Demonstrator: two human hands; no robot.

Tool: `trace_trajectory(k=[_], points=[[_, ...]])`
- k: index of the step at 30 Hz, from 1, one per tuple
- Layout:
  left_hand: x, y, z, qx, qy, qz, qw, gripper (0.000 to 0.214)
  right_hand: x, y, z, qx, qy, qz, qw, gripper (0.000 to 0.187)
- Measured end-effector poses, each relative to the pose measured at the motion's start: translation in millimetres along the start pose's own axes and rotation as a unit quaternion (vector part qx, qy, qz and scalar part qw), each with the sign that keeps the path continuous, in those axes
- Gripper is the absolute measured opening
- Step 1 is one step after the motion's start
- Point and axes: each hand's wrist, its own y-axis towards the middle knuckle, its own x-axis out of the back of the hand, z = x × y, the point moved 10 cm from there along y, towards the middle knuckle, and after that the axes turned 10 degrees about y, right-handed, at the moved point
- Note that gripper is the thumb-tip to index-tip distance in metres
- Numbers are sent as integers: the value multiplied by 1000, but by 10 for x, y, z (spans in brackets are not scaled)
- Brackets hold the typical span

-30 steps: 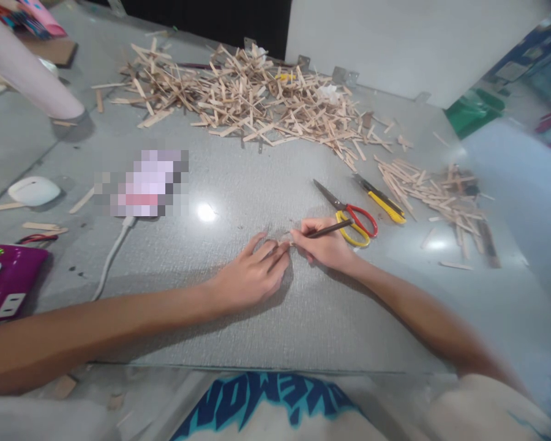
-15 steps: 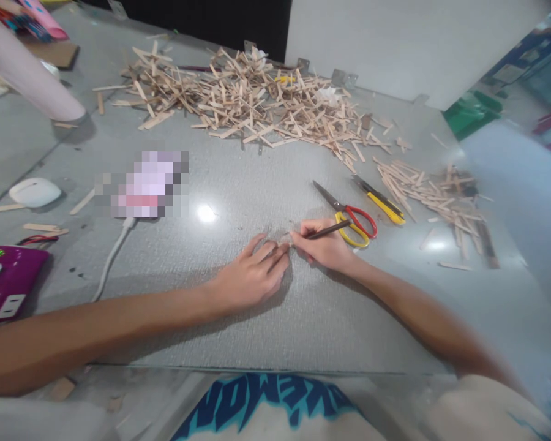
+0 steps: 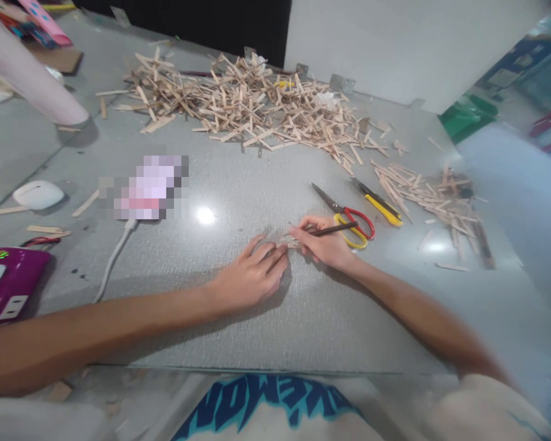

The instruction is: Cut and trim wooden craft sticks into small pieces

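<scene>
My right hand point(image 3: 327, 244) is closed around a dark pencil point(image 3: 335, 229), whose upper end slants up to the right over the scissors' handle. Its fingers meet those of my left hand point(image 3: 256, 272) above the glass table. The fingertips of my left hand close on a small pale wooden stick point(image 3: 294, 244), mostly hidden between the hands. Just beyond my right hand lie scissors point(image 3: 337, 208) with one red and one yellow handle. To their right is a yellow and black box cutter point(image 3: 377, 202).
A large heap of wooden sticks point(image 3: 239, 101) spreads along the back. A smaller pile point(image 3: 422, 193) lies at the right. A blurred-out device point(image 3: 151, 184) with a white cable point(image 3: 114, 260), a white mouse point(image 3: 39, 195) and a purple device point(image 3: 18, 282) sit at the left.
The pencil's upper end has shifted slightly to the right in my right hand and lies a little flatter. My left hand has stayed nearly still. The camera view has moved very slightly.
</scene>
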Motion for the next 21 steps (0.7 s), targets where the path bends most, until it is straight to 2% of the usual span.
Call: trace_trajectory(k=[2,5,7,9,11,13,14,16,18,21], points=[[33,-17,10,4,-4,-16,1000,25,79,-2,50,35,-23,-23,999,37],[94,-48,-2,2,-12,-42,999,16,156,-29,236,142,-160,-42,976,22],[135,-56,-3,3,-23,-60,998,14,170,-40,316,184,-247,-45,950,25],[175,-46,25,13,-37,-74,997,17,214,-27,376,194,-259,-51,945,33],[222,-20,73,20,-49,-83,995,17,279,17,417,168,-178,-42,969,42],[306,9,146,28,-48,-95,994,11,329,74,425,109,-25,-17,994,55],[364,23,184,30,-39,-103,993,8,339,96,424,74,58,-3,996,63],[491,55,251,35,-12,-115,993,17,340,112,457,24,193,12,981,76],[609,114,270,33,13,-120,992,33,295,107,530,12,272,20,962,82],[733,305,110,-18,23,-127,992,50,38,92,627,18,273,59,960,81]])
